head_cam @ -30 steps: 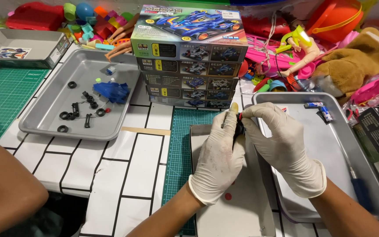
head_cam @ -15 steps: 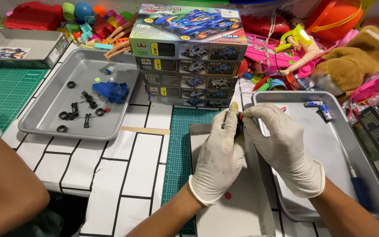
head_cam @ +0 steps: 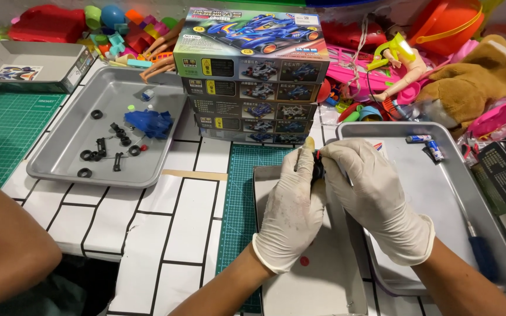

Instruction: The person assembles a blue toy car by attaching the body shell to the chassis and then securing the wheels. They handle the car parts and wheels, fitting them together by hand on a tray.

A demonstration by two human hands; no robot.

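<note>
Currently, both gloved hands meet at the centre of the frame over a shallow grey tray [head_cam: 276, 175]. The left hand [head_cam: 291, 216] and the right hand [head_cam: 376, 199] are each closed around one small black part [head_cam: 318, 167], pinched between the fingertips; its exact shape is mostly hidden by the gloves. A thin pale stick [head_cam: 304, 153] rises beside the left thumb.

Judged progress: work appears to be at an early stage. No finished model is visible. In the metal tray [head_cam: 65, 169] at upper left, several black rings and small pieces [head_cam: 109, 149] lie loose beside a blue part [head_cam: 150, 123], well apart from the hands. In the metal tray [head_cam: 458, 193] at right, two small batteries [head_cam: 427, 145] lie near the far rim and a blue-handled screwdriver [head_cam: 480, 248] lies along the right edge, neither one held. A stack of toy-car boxes [head_cam: 253, 76] stands behind the hands. A second person's arm [head_cam: 7, 246] occupies the lower left.
</note>
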